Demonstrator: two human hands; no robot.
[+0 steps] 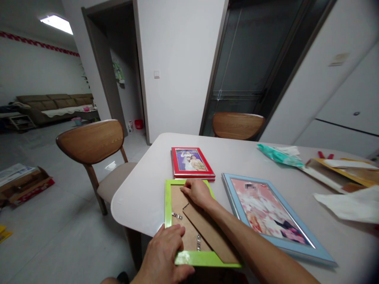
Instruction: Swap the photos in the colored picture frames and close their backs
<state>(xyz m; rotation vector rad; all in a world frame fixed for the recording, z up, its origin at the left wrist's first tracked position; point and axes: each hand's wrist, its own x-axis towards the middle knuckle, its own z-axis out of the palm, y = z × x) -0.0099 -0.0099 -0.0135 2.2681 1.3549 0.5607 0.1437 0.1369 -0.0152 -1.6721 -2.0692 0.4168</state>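
Left hand [166,250] closes round a corner of the glossy lime-green frame [198,258]. Right hand [197,192], fingers curled, touches its brown backing [188,229]; any grip is unclear.

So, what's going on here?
A person is handling a green picture frame, back side up, at the edge of the table. The left hand holds its near left corner; the right hand is at the far end of its brown backing. A blue-framed picture lies face up to the right, a red-framed one just beyond.
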